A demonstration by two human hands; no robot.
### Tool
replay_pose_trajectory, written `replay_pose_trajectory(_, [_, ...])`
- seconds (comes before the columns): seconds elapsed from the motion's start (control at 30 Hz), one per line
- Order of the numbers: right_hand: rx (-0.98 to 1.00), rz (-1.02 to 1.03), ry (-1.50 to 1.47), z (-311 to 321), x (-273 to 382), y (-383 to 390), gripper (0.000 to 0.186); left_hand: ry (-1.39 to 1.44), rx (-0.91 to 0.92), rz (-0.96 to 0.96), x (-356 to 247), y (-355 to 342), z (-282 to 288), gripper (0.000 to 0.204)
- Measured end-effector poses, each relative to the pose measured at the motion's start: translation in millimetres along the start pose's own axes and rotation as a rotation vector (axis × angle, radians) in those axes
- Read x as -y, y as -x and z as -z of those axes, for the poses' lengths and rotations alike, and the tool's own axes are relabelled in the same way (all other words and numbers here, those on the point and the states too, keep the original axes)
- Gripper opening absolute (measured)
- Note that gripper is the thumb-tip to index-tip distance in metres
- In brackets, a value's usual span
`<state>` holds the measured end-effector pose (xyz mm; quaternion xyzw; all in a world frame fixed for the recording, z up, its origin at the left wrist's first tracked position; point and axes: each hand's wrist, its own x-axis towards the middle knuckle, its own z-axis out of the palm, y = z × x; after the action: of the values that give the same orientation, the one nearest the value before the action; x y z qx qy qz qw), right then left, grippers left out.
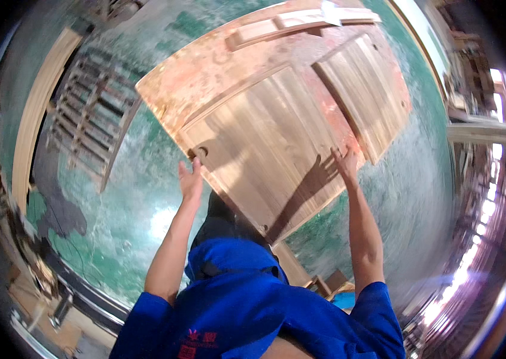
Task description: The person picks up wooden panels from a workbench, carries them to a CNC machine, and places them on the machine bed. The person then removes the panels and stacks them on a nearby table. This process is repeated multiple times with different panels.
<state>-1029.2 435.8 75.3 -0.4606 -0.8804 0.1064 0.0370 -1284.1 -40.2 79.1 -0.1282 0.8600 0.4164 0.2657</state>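
Observation:
A large wooden panel (259, 137), made of light and brown strips, lies tilted on the worktable (172, 78) in front of me. A round dark hole shows near its left corner, and its near corner juts past the table edge. Beside that left corner is my left hand (191, 182), fingers apart, its fingertips at the panel's edge. My right hand (346, 163) is at the panel's right edge with its fingers spread, casting a long shadow across the wood. Whether either hand presses on the panel I cannot tell.
A second wooden panel (373, 96) lies to the right on the table. Long wooden strips (301, 23) rest along the far edge. On the green floor at left are a slatted pallet (88, 110) and a stack of long boards (40, 113). Timber racks (480, 133) stand at right.

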Motion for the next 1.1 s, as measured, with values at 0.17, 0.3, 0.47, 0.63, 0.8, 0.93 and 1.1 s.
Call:
replay_pose_trajectory(0.17, [0.173, -0.542, -0.364, -37, -90, 155, 0.067, -0.253, -0.094, -0.49, -19, -65, 5, 0.082])
replay_pose_trajectory(0.3, [0.316, -0.776, -0.545, -36, -17, 287, 0.055, -0.511, 0.057, -0.752, -53, -97, 3, 0.061])
replay_pose_trajectory(0.47, [0.282, -0.734, -0.873, -46, 73, 368, 0.056, -0.453, 0.259, -0.623, -82, -102, -10, 0.057])
replay_pose_trajectory(0.63, [0.27, -0.927, -0.599, -70, 84, 379, 0.059, -0.647, 0.393, -0.682, -83, -125, -13, 0.06])
replay_pose_trajectory(0.8, [0.319, -1.113, -0.629, -9, 103, 360, 0.068, -0.903, 0.417, -0.76, -81, -172, -15, 0.07])
replay_pose_trajectory(0.93, [0.094, -0.953, -0.786, -20, 105, 410, 0.063, -0.624, 0.367, -0.561, -75, -128, -21, 0.069])
replay_pose_trajectory(1.1, [-0.121, -0.804, -1.004, -23, 93, 543, 0.035, -0.955, -0.052, -1.347, -12, -32, -53, 0.051])
